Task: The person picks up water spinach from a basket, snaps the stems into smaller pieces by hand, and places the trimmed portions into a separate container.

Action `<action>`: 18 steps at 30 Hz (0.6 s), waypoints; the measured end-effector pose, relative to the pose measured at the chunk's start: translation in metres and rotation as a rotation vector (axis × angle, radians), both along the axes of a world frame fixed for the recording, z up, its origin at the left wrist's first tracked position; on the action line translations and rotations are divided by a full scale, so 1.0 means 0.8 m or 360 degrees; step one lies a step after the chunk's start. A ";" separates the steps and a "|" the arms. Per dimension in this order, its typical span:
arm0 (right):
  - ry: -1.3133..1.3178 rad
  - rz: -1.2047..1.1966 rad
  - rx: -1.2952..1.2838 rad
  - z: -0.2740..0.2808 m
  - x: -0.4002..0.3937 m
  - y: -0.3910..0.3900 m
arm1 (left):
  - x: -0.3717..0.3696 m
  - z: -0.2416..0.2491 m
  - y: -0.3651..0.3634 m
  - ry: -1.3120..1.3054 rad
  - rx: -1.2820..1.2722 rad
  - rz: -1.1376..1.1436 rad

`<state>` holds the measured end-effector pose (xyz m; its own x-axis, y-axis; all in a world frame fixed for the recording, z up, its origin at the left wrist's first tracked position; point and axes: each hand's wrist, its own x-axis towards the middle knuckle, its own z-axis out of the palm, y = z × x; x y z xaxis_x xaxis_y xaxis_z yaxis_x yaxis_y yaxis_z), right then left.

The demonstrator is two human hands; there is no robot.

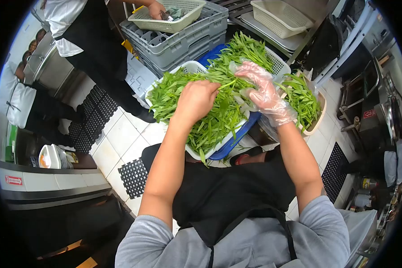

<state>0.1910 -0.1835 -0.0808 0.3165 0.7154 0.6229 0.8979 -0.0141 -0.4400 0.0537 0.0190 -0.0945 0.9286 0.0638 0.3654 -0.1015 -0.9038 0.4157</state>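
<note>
My bare left hand [195, 101] is closed, pinching a green stem [227, 85] that points towards my other hand. My right hand [263, 91] wears a clear plastic glove. Its thumb and fingers are apart, with the stem's tip near the gap between them; I see nothing gripped there. Below both hands, long-leaved greens, apparently water spinach [214, 127], fill a white basket [195, 155]. Another heap of the greens [245, 47] lies behind my right hand, in a white perforated basket [278, 62].
A cream tub [319, 120] with more greens stands right of my right hand. Grey stacked crates [178, 49] rise beyond, topped by a basket [190, 18] in which a co-worker's hand [156, 10] rests. A blue lid or tray [236, 142] lies under the white basket. Black mats [131, 176] cover parts of the tiles.
</note>
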 end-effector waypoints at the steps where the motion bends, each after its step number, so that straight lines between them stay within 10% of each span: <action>1: 0.0013 -0.0027 0.0036 0.008 -0.003 -0.002 | -0.001 0.001 -0.003 -0.0058 0.0037 -0.0010; 9: -0.0375 -0.0101 -0.0261 0.017 -0.014 0.002 | -0.011 0.031 -0.017 -0.0297 0.0156 -0.0096; 15: -0.0498 -0.0701 -0.1207 -0.001 -0.040 -0.006 | -0.008 0.012 -0.042 0.0278 0.0307 0.0035; 18: -0.0150 -0.0656 -0.0614 -0.043 -0.004 -0.083 | -0.043 0.019 -0.029 0.0206 0.0158 0.0223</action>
<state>0.1881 -0.2497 -0.1156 0.5733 0.7258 0.3802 0.8192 -0.5150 -0.2522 0.0196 -0.0041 -0.0792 0.9528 0.1653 0.2546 0.0767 -0.9426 0.3250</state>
